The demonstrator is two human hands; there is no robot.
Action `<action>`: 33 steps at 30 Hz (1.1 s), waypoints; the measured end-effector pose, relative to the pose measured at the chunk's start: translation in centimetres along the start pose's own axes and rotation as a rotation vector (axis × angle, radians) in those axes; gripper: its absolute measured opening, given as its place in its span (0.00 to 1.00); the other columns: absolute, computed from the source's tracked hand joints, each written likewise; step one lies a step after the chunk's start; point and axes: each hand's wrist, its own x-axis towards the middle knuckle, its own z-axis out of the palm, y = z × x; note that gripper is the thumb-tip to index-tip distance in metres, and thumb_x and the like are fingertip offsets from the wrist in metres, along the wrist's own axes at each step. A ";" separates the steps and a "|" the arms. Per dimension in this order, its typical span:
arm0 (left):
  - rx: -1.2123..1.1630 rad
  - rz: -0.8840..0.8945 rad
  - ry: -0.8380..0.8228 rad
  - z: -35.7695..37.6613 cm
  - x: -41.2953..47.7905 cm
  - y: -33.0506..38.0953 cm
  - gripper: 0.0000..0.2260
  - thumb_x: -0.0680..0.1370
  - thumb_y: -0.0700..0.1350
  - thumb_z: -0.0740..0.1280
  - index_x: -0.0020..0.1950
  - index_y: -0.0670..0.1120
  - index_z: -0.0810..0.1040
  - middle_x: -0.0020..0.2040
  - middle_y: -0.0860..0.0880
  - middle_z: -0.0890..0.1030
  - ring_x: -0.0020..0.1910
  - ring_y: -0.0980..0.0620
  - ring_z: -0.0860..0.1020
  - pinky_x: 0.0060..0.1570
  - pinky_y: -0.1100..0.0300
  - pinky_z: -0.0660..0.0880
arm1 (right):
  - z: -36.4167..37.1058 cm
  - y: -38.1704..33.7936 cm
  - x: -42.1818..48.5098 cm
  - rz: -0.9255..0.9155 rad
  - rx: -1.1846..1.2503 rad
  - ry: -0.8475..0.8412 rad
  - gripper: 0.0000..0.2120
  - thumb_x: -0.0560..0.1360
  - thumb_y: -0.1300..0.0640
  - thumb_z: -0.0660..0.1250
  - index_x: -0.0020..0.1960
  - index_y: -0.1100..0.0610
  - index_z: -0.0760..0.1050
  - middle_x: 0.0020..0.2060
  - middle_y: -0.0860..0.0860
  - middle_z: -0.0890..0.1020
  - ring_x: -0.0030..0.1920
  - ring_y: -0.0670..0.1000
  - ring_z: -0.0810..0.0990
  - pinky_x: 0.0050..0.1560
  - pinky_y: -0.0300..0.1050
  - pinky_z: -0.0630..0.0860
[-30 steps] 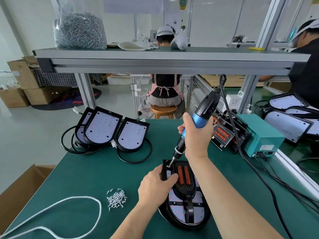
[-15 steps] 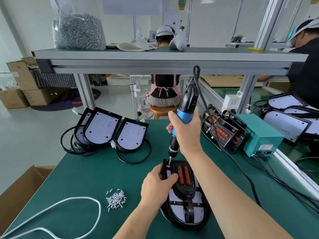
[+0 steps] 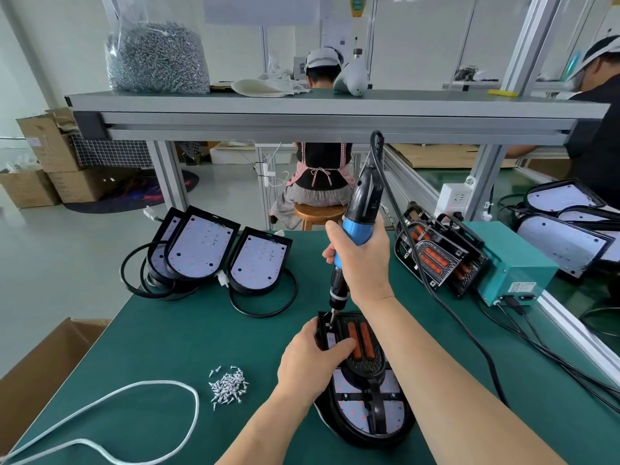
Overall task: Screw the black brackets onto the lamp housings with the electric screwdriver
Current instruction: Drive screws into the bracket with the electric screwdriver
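Note:
A black lamp housing (image 3: 365, 417) lies on the green table (image 3: 174, 337) in front of me, with a black bracket (image 3: 364, 360) bearing two orange strips on top. My left hand (image 3: 308, 360) grips the housing's far left corner, thumb on the bracket. My right hand (image 3: 360, 263) holds the blue-and-black electric screwdriver (image 3: 359, 216) almost upright. Its bit touches the housing's top left corner, just beyond my left fingers. A small pile of silver screws (image 3: 228, 387) lies to the left.
Three lamp housings (image 3: 201, 250) with black cables lean at the back left. Housings with brackets (image 3: 436, 256) lean against a teal power box (image 3: 513, 266) at right. A white cord (image 3: 134, 397) loops at front left. A cardboard box (image 3: 37, 367) stands beside the table. A shelf (image 3: 335, 109) spans overhead; people work beyond.
My right hand has swung the screwdriver from a rightward tilt to nearly upright, bit staying at the housing's top left corner. My left hand has kept its hold.

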 end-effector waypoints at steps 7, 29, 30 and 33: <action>-0.057 -0.029 0.046 0.5 0.2 0.2 0.12 0.64 0.57 0.72 0.47 0.61 0.81 0.42 0.58 0.86 0.45 0.53 0.84 0.53 0.44 0.80 | 0.0 0.1 -0.1 0.002 -0.001 0.014 0.11 0.75 0.60 0.72 0.49 0.53 0.71 0.31 0.45 0.78 0.28 0.52 0.80 0.31 0.45 0.77; -0.170 -0.035 0.026 0.5 0.3 -0.5 0.12 0.67 0.53 0.73 0.49 0.57 0.83 0.44 0.55 0.87 0.46 0.51 0.85 0.55 0.43 0.80 | 0.0 1.0 -0.6 0.006 0.035 -0.200 0.09 0.70 0.61 0.69 0.47 0.58 0.70 0.30 0.59 0.76 0.27 0.52 0.76 0.30 0.44 0.75; -0.162 -0.035 0.023 0.5 0.3 -0.5 0.12 0.67 0.54 0.73 0.49 0.57 0.83 0.44 0.55 0.87 0.46 0.51 0.85 0.55 0.43 0.80 | 0.1 0.9 -0.7 0.018 0.031 -0.223 0.10 0.70 0.60 0.70 0.48 0.58 0.72 0.30 0.60 0.76 0.27 0.52 0.76 0.32 0.44 0.75; -0.131 -0.027 0.028 0.4 0.2 -0.3 0.10 0.66 0.56 0.72 0.47 0.62 0.82 0.44 0.56 0.86 0.46 0.52 0.85 0.55 0.44 0.80 | 0.0 0.4 -0.7 0.060 0.070 -0.260 0.10 0.70 0.59 0.72 0.50 0.53 0.76 0.31 0.57 0.78 0.29 0.51 0.77 0.34 0.44 0.77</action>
